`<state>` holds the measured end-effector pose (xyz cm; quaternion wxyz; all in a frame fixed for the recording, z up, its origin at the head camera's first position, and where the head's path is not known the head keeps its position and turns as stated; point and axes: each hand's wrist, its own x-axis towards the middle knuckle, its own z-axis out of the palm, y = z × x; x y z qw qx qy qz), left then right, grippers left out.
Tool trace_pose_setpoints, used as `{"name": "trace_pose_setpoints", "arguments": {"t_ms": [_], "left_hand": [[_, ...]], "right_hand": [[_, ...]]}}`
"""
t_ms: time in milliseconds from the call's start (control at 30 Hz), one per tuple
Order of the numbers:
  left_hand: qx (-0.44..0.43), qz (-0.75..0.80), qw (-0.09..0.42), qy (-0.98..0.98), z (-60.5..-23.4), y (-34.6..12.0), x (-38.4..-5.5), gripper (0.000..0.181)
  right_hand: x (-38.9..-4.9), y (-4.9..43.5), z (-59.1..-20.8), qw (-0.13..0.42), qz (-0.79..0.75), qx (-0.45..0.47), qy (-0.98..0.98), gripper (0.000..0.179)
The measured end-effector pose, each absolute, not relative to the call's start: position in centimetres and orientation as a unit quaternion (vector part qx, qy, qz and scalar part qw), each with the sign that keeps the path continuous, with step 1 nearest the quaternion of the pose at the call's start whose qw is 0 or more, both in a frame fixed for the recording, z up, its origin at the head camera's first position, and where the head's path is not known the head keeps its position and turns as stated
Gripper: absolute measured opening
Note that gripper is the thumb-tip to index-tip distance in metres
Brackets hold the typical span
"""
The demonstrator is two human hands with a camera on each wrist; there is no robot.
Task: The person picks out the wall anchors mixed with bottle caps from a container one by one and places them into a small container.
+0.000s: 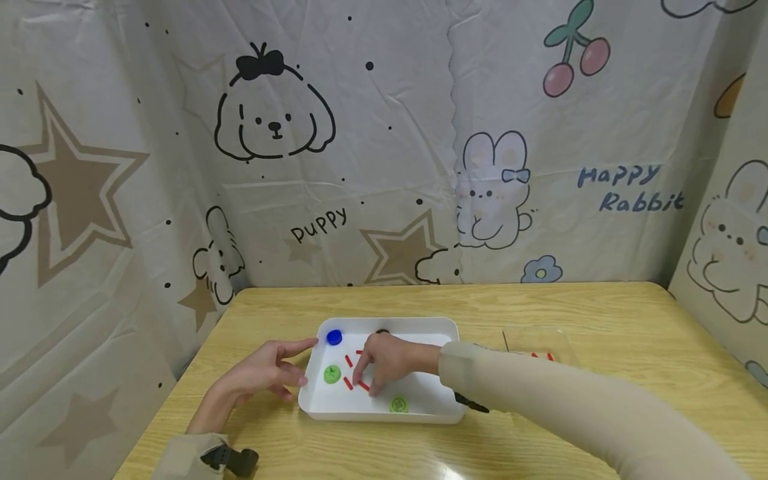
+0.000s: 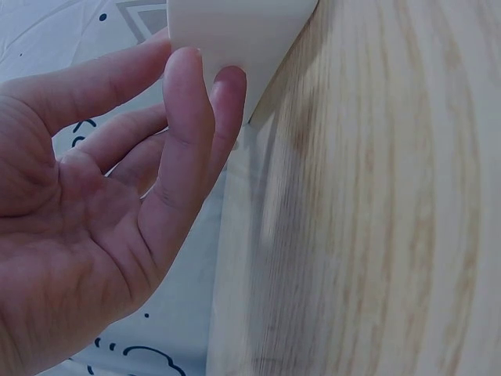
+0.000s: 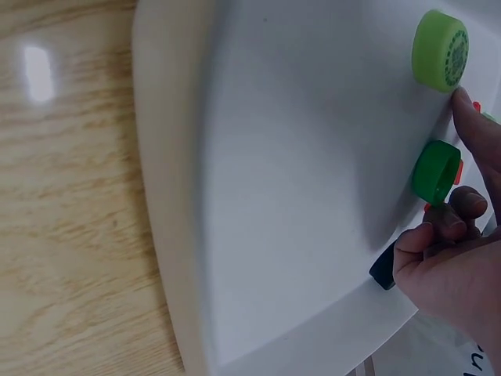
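Note:
A white tray (image 1: 420, 417) holds several red sticks (image 1: 349, 361), a blue cap (image 1: 334, 337), a green cap (image 1: 332, 374) and a light green cap (image 1: 399, 405). My right hand (image 1: 390, 357) reaches down into it, thumb and index finger spread around one red stick; I cannot tell if they grip it. In the right wrist view, the other fingers curl beside a dark green cap (image 3: 436, 172), with a dark cap (image 3: 383, 268) just beyond. My left hand (image 1: 264, 370) touches the tray's left end, its fingers extended around the corner.
To the right of the tray, partly behind my right sleeve (image 1: 540, 380), sits a clear container (image 1: 516, 340) with red sticks. The wooden table (image 1: 288, 453) meets a printed cloth (image 1: 390, 167) at its back and sides.

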<state>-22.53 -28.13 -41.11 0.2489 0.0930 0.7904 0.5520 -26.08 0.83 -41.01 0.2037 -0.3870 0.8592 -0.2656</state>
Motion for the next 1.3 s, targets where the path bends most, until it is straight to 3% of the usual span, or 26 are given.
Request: {"name": "trace_pose_setpoints", "arguments": {"t_ms": [833,1300], "left_hand": [[0.092,0.556,0.243,0.789,-41.0,-27.9,-22.4,0.084],[0.090,0.555,0.248,0.789,-41.0,-27.8,-22.4,0.084]], "right_hand": [[-26.4,1.9,-40.0,0.209,-0.339,-0.361,0.843,0.017],[-25.6,3.6,-38.4,0.243,-0.430,-0.291,0.820,0.027]]}}
